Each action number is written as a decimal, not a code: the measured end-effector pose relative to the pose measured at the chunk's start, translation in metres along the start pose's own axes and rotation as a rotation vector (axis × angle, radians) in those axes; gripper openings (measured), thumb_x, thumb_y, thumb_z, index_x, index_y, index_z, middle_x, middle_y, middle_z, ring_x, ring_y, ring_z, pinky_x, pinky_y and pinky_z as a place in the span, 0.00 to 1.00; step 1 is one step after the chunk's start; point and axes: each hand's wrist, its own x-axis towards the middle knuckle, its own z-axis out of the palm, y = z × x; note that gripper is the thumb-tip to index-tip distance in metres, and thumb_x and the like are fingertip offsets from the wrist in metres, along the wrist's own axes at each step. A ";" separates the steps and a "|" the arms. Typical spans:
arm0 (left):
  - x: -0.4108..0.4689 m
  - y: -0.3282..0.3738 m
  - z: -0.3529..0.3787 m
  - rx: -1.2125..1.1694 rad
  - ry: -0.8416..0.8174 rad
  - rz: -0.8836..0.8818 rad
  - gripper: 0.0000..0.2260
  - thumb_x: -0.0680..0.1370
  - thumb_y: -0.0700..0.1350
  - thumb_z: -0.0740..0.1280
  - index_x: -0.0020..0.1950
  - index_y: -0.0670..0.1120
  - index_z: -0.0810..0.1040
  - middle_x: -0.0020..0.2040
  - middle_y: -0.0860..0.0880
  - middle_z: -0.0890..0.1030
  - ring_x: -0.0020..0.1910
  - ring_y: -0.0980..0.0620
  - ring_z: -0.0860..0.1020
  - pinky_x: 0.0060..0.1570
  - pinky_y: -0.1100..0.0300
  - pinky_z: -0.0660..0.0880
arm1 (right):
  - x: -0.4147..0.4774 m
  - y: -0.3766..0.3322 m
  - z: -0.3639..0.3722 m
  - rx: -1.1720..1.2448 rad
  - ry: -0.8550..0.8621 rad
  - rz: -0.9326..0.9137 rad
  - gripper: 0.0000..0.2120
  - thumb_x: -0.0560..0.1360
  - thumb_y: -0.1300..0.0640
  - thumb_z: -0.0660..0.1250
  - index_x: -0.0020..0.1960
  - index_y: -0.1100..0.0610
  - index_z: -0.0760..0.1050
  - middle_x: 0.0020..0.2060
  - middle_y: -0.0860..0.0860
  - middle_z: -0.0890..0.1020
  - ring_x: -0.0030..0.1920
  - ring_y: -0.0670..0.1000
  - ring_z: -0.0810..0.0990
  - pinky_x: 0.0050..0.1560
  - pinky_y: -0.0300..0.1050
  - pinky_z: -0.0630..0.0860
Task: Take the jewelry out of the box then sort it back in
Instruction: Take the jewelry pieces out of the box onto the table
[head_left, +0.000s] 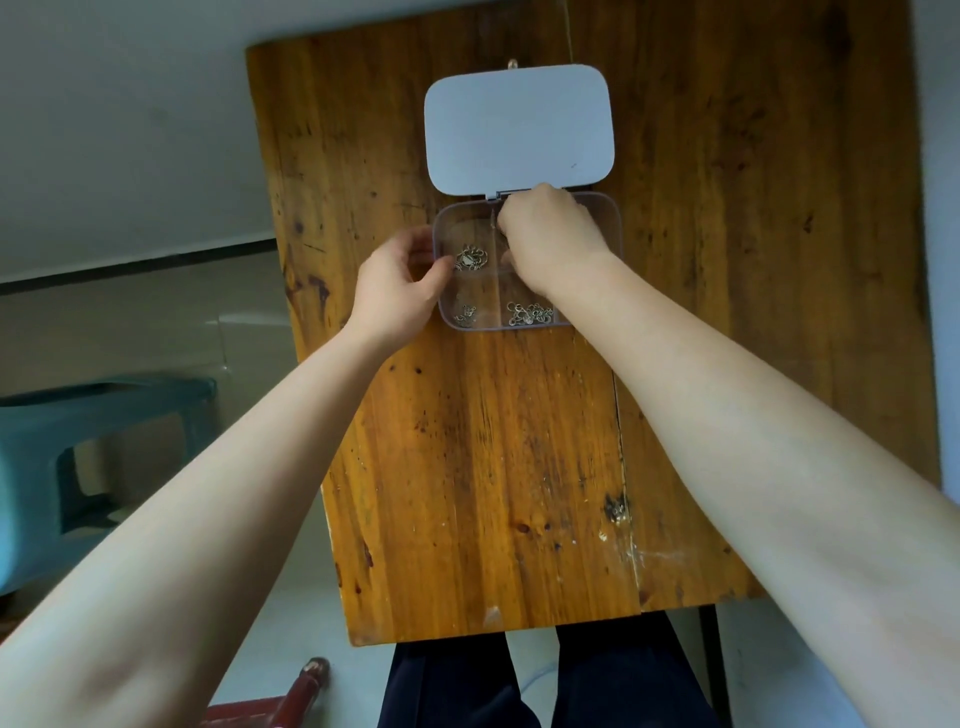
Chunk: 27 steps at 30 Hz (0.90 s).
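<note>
Box: we see the clear box (527, 262) mid-table (493, 467), white lid (519, 127) flung open behind it.
Jewelry: silver pieces (470, 257) in three compartments.
Left hand: our left hand (397, 286) clasps the box's left wall.
Right hand: our right hand (550, 234) dips into the far-right compartment (fingers curled under, grip impossible to tell).

The box (527, 265) sat on the tabletop (493, 467), its lid (518, 130) lying open behind it; jewelry (470, 257) lay in the left and near compartments.
</note>
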 end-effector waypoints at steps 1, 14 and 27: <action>0.000 0.000 -0.001 0.015 -0.004 0.000 0.15 0.78 0.47 0.68 0.65 0.46 0.77 0.56 0.54 0.82 0.55 0.58 0.79 0.55 0.60 0.78 | -0.001 0.001 0.003 0.037 0.012 0.007 0.04 0.77 0.67 0.68 0.50 0.62 0.80 0.41 0.57 0.78 0.46 0.61 0.81 0.39 0.46 0.71; -0.010 0.011 0.009 0.429 0.222 0.295 0.20 0.76 0.47 0.70 0.67 0.45 0.72 0.61 0.45 0.75 0.49 0.47 0.78 0.40 0.55 0.76 | -0.042 0.024 0.007 0.673 0.420 0.190 0.06 0.73 0.56 0.73 0.48 0.55 0.86 0.40 0.46 0.85 0.39 0.41 0.81 0.42 0.24 0.72; 0.029 0.084 0.034 1.179 -0.147 0.035 0.06 0.72 0.34 0.66 0.42 0.44 0.73 0.32 0.47 0.69 0.37 0.43 0.73 0.37 0.55 0.67 | -0.091 0.046 0.007 0.897 0.664 0.269 0.03 0.75 0.57 0.73 0.47 0.56 0.85 0.41 0.49 0.85 0.38 0.42 0.83 0.40 0.30 0.78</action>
